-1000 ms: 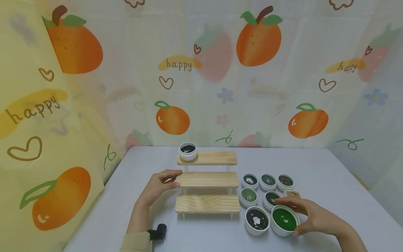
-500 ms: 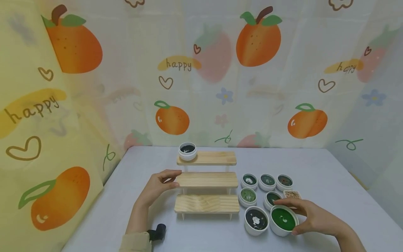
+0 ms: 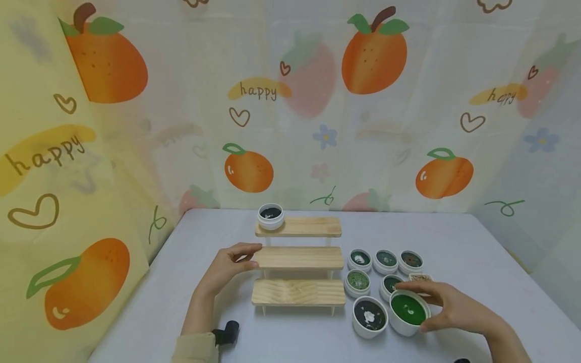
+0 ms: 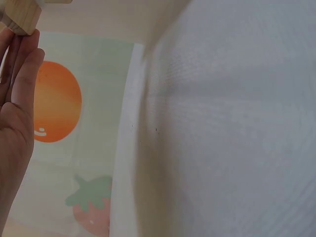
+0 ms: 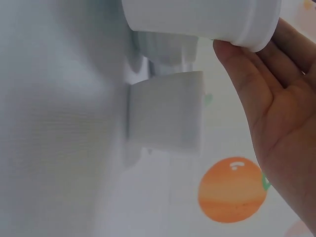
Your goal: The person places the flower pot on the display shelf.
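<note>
In the head view my right hand (image 3: 454, 307) grips a white cup of green paste (image 3: 408, 309) from its right side, fingers at the far rim and thumb at the near side. From the right wrist, the same cup (image 5: 202, 19) appears against my fingertips. My left hand (image 3: 229, 267) holds the left end of the middle board of a three-tier wooden stand (image 3: 299, 258), fingers behind and thumb in front. Only a corner of the board (image 4: 22, 17) shows in the left wrist view. A small white bowl with dark contents (image 3: 271, 218) sits at the top tier's left end.
Left of the gripped cup stands a white cup of black paste (image 3: 369, 317). Behind are several small round pots, among them a speckled green one (image 3: 357, 282). A square white tub of beige bits (image 3: 420, 278) is partly behind my right hand.
The green-paste cup has risen slightly with my right hand, its rim now higher beside the black-paste cup. My left hand stays on the middle board.
</note>
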Demonstrator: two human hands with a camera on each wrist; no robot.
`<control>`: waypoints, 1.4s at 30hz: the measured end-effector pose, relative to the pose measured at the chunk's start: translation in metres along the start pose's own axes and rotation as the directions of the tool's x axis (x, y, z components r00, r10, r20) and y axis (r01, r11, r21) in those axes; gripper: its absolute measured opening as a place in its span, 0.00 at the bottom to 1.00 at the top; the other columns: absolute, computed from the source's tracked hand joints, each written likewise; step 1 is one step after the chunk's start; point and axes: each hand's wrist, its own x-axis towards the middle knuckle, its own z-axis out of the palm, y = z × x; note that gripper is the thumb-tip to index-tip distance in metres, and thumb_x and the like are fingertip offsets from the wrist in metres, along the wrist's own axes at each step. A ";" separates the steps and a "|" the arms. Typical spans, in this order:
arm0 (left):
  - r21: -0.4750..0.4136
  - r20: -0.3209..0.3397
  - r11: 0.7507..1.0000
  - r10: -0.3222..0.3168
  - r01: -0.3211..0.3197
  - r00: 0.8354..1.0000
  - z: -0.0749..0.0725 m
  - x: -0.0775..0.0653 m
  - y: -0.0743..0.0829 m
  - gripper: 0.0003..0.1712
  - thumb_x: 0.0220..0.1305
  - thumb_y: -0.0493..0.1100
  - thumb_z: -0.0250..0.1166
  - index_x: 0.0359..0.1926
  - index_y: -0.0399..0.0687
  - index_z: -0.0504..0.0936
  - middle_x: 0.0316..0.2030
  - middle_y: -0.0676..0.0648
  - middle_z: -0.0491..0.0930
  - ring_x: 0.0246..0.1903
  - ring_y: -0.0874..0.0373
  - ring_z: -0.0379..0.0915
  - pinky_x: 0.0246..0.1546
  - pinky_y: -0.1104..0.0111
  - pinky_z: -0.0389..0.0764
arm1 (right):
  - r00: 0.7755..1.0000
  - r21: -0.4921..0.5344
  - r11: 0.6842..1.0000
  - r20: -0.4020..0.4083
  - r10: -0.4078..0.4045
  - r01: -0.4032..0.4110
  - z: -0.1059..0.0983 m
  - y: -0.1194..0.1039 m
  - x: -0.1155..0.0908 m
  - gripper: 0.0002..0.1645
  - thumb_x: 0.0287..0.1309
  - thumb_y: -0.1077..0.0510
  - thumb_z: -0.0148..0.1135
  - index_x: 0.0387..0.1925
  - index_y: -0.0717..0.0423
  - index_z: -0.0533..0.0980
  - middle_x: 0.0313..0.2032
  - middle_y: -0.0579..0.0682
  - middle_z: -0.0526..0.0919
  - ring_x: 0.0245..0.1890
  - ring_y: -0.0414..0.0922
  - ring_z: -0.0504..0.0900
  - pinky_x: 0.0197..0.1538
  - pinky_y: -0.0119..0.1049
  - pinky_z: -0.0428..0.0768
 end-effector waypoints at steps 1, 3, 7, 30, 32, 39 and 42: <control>0.000 -0.001 1.000 0.002 -0.002 1.000 0.000 0.000 0.000 0.27 0.54 0.43 0.75 0.56 0.46 0.83 0.56 0.40 0.81 0.53 0.72 0.76 0.63 0.74 0.75 | 1.000 -0.010 1.000 0.002 -0.004 0.004 -0.002 -0.001 0.001 0.41 0.48 0.57 0.74 0.66 0.51 0.70 0.64 0.42 0.77 0.59 0.19 0.68 0.54 0.24 0.78; 0.004 -0.001 1.000 0.005 -0.005 1.000 -0.001 0.001 0.001 0.27 0.54 0.43 0.75 0.56 0.46 0.83 0.56 0.40 0.81 0.53 0.72 0.77 0.62 0.75 0.75 | 1.000 -0.025 1.000 0.004 0.011 -0.011 -0.006 -0.005 0.003 0.41 0.48 0.56 0.74 0.66 0.50 0.70 0.64 0.44 0.78 0.59 0.20 0.70 0.54 0.24 0.78; 0.010 -0.002 1.000 -0.004 0.004 1.000 -0.002 0.001 0.003 0.27 0.53 0.44 0.76 0.56 0.47 0.83 0.56 0.41 0.82 0.53 0.71 0.77 0.63 0.74 0.75 | 0.999 -0.049 0.998 0.012 0.038 -0.037 -0.014 -0.015 0.009 0.41 0.49 0.55 0.74 0.66 0.48 0.71 0.64 0.51 0.78 0.59 0.21 0.71 0.54 0.25 0.78; -0.025 -0.007 0.999 -0.026 0.026 1.000 0.004 -0.003 -0.004 0.28 0.52 0.43 0.76 0.56 0.44 0.83 0.54 0.46 0.83 0.53 0.73 0.77 0.60 0.78 0.76 | 0.995 -0.130 0.988 0.064 -0.080 0.088 -0.046 -0.055 0.089 0.42 0.52 0.50 0.74 0.67 0.56 0.69 0.65 0.55 0.76 0.65 0.46 0.75 0.63 0.62 0.72; -0.021 -0.012 0.999 -0.032 0.032 0.999 0.004 -0.004 -0.003 0.28 0.52 0.43 0.76 0.56 0.44 0.83 0.54 0.47 0.83 0.53 0.72 0.77 0.59 0.78 0.76 | 0.994 -0.124 0.988 0.072 -0.079 0.088 -0.047 -0.057 0.095 0.42 0.51 0.51 0.74 0.67 0.55 0.69 0.66 0.55 0.75 0.66 0.46 0.74 0.64 0.62 0.72; -0.010 -0.021 0.999 -0.041 0.041 0.999 0.002 -0.003 -0.002 0.28 0.53 0.44 0.76 0.57 0.47 0.83 0.54 0.49 0.83 0.53 0.72 0.77 0.59 0.78 0.76 | 0.993 -0.095 0.991 0.085 -0.082 0.090 -0.051 -0.072 0.112 0.43 0.49 0.53 0.75 0.67 0.55 0.70 0.66 0.54 0.75 0.68 0.56 0.72 0.67 0.62 0.70; -0.005 -0.018 1.000 -0.025 0.024 1.000 0.001 -0.002 -0.002 0.28 0.53 0.43 0.76 0.57 0.45 0.82 0.54 0.47 0.83 0.52 0.73 0.77 0.59 0.78 0.76 | 0.993 -0.079 0.993 0.087 -0.083 0.089 -0.051 -0.079 0.118 0.43 0.49 0.53 0.75 0.67 0.54 0.69 0.67 0.54 0.74 0.68 0.57 0.71 0.68 0.61 0.70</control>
